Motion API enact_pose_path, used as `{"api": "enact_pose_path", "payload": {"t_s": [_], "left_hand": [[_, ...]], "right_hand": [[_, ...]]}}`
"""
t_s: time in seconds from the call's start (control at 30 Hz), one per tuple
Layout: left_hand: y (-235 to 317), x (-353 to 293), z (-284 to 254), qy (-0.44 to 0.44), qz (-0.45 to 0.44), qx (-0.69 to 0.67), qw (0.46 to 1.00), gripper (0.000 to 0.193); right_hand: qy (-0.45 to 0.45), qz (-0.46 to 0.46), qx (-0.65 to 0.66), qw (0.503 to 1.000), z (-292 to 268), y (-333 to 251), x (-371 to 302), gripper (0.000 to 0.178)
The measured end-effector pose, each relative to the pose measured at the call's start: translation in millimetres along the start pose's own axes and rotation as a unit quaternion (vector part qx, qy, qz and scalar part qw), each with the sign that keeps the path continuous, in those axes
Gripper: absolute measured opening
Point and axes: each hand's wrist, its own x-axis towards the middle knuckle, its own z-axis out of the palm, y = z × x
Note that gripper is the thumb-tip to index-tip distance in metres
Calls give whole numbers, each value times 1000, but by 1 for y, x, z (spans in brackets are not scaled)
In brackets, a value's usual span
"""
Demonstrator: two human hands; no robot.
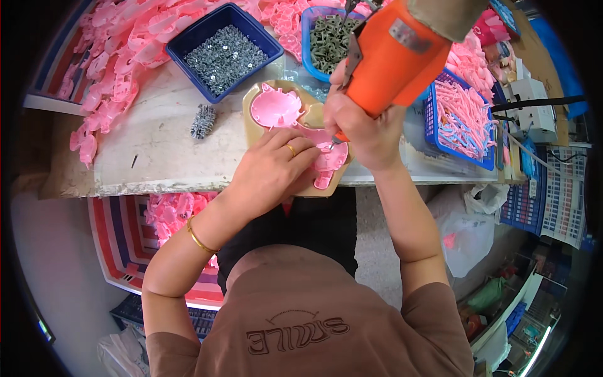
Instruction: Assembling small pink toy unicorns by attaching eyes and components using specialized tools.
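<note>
My right hand (367,129) is wrapped around an orange power screwdriver (392,56), tilted so its tip comes down onto a pink plastic shell part (328,158). My left hand (270,163), with a ring on one finger, presses on the same part, its fingertips partly hidden close to the driver's tip. Beneath the part lies a tan holding block (252,94). A rounded pink shell half (276,107) sits in the block's far end, beyond my left hand. Whether a screw is under the tip is too small to tell.
A dark blue tray (276,51) of small metal pieces stands far left, a clump of metal screws (203,121) before it. Grey-green pieces fill a light blue basket (308,56). Pink shells (119,69) heap at left; a blue basket (430,119) at right holds pink and pale-blue sticks.
</note>
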Motion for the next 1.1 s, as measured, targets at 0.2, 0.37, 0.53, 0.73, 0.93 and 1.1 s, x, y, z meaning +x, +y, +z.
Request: {"api": "enact_pose_path", "payload": {"t_s": [0.2,0.37,0.53,0.73,0.93,1.1], "left_hand": [[-1,-2,1,-4,-1,2,1000,35],[-1,-3,4,-7,-10,-3,1000,36],[4,-5,-4,10,-9,-8,1000,35],[7,-24,-5,32,-60,16,998,37],[16,-33,2,7,-86,66,994,45],[14,-29,8,11,-96,84,992,45]], "right_hand": [[6,-10,30,999,7,3,-5,40],[32,54,29,998,6,-2,-2,39],[-33,26,43,998,6,-19,8,32],[-68,-157,-211,962,6,-83,50,33],[39,-190,-345,918,-1,-136,75,53],[43,-122,-143,981,5,-121,167,52]]}}
